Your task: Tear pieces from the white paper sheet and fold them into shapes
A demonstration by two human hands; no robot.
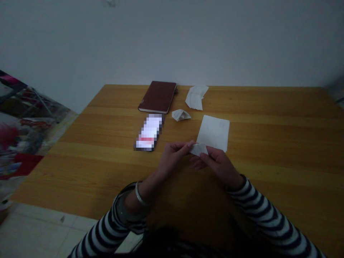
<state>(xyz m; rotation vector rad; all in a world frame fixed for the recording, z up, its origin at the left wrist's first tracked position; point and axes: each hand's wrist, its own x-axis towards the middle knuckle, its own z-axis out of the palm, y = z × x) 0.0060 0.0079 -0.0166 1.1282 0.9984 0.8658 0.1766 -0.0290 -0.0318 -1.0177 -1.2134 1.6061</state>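
My left hand (172, 159) and my right hand (217, 165) meet just above the wooden table (88, 161), both pinching a small folded piece of white paper (199, 148) between fingertips. The paper is partly covered by my fingers. Both arms wear striped sleeves, and a bracelet circles my left wrist. A flat white sheet (214, 132) lies on the table right behind my hands.
A phone (149, 132) with a lit screen lies left of the sheet. Farther back are a dark red notebook (158, 96), a small folded paper shape (181, 114) and a stack of white paper pieces (196, 96). A wall stands behind; clutter lies on the floor at left.
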